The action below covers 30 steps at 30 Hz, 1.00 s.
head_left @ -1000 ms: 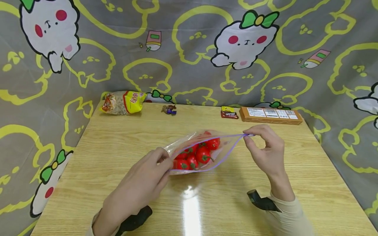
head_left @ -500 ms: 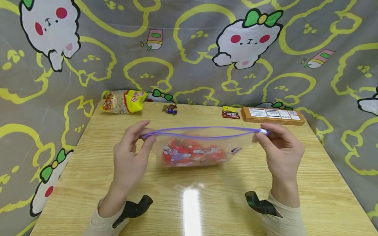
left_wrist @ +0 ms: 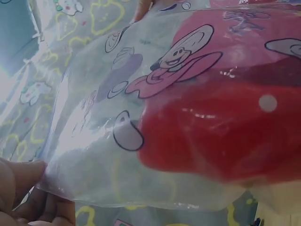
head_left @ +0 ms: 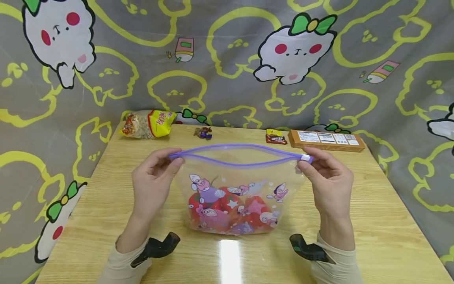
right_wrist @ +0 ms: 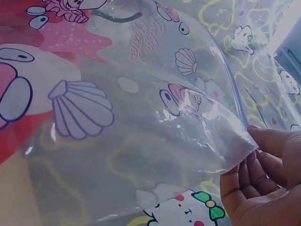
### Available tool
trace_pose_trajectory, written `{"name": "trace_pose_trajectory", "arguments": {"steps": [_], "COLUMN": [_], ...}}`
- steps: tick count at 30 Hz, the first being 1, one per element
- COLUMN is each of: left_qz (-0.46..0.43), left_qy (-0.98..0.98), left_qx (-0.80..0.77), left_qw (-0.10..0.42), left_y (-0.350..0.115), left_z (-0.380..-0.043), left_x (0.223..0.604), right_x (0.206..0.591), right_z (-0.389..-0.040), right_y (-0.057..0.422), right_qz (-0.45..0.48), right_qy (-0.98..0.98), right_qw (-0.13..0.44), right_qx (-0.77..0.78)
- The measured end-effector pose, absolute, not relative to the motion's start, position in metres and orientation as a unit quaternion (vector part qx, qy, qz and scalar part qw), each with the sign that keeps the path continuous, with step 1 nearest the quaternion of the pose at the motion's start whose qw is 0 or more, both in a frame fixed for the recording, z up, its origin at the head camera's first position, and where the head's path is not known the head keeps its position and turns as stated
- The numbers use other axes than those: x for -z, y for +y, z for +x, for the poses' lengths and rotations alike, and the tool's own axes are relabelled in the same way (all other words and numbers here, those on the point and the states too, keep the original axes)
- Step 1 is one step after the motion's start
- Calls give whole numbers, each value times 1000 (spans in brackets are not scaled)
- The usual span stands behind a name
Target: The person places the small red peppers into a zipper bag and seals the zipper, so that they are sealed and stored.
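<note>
A clear zip bag [head_left: 244,171] with purple zip edges and pink and purple cartoon prints hangs upright between my hands. Its mouth gapes in the middle. Several red tomatoes [head_left: 224,200] lie in its lower part, partly covered by the prints. My left hand [head_left: 150,183] pinches the top left corner between thumb and fingers, as the left wrist view also shows with the hand [left_wrist: 23,195] at the bag's corner. At the top right corner my right hand [head_left: 333,185] pinches the bag beside the white slider [head_left: 305,157]. In the right wrist view, tomato red shows through the plastic [right_wrist: 155,122].
Along the back of the wooden table [head_left: 372,205] lie a yellow and clear food packet [head_left: 147,124], small wrapped sweets [head_left: 203,133], a red and yellow snack pack [head_left: 275,137] and a long orange-brown box [head_left: 326,141]. A patterned grey cloth [head_left: 220,90] hangs behind and at the sides.
My left hand has gone from the bag's near left side to its top left corner. The bag has been lifted upright, and its printed front now faces me. The right hand still pinches its corner.
</note>
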<state>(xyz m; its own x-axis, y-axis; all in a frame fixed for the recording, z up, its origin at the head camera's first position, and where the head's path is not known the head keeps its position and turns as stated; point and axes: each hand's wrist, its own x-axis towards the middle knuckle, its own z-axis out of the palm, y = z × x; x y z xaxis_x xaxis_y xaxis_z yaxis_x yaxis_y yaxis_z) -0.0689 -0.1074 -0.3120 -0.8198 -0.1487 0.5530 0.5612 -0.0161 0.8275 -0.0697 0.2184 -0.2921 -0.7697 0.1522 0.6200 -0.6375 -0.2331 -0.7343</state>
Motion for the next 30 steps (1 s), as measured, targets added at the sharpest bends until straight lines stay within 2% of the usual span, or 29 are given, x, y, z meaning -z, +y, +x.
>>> {"name": "trace_pose_trajectory", "arguments": {"steps": [3, 9, 12, 14, 18, 22, 27, 30], "left_qz": [-177, -235, -234, -230, -224, -237, -325, -401], "left_qy": [-648, -616, -637, -659, -710, -784, -805, -789], "left_qx": [686, 645, 605, 584, 549, 446, 299, 259], "left_qw": [278, 387, 416, 415, 380, 362, 396, 386], "left_y": [-110, -113, -115, -116, -120, -123, -103, -69], "left_z": [-70, -72, -73, -75, -82, -89, -81, -72], "left_x": [313, 308, 307, 307, 309, 307, 279, 258], "right_x": [292, 288, 289, 291, 296, 300, 299, 297], "right_z": [-68, -63, -64, -65, -72, -75, -76, -75], "right_y": [221, 224, 223, 222, 222, 223, 219, 218], "right_qz": [224, 265, 290, 293, 275, 257, 221, 206], "right_qy": [-552, -512, -516, -527, -544, -549, -570, -577], "right_qw": [269, 323, 328, 325, 323, 331, 343, 345], "right_qx": [-757, -750, -736, -729, -724, -723, -713, -712]}}
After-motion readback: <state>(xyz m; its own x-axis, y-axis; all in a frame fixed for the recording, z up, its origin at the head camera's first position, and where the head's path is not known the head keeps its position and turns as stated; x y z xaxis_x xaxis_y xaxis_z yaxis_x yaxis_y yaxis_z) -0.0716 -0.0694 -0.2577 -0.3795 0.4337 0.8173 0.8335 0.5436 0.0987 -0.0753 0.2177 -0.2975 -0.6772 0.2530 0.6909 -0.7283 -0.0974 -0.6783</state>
